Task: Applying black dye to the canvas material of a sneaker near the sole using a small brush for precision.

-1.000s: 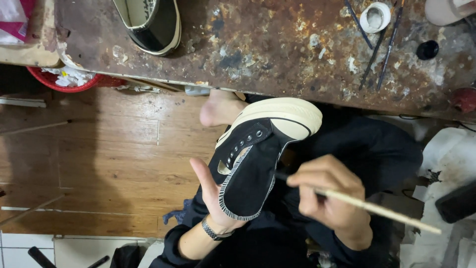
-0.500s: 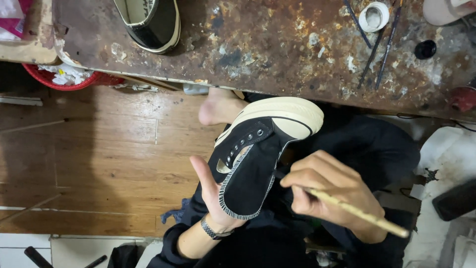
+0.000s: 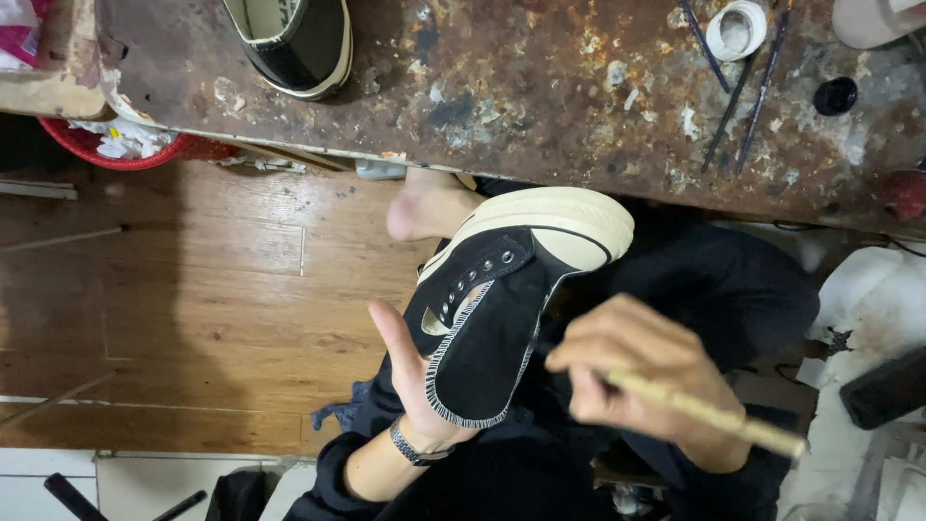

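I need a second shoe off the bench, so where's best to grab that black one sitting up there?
Grip the black shoe by its heel end, coming from the bench's near edge: that end points toward the person, its opening faces up, and nothing lies beside it.

Cloth, rubber and stained wood

Matt black canvas shoe [image 3: 487,333] is showing a smooth cream rubber toe; the bench [image 3: 540,87] is looking rough and blotched.
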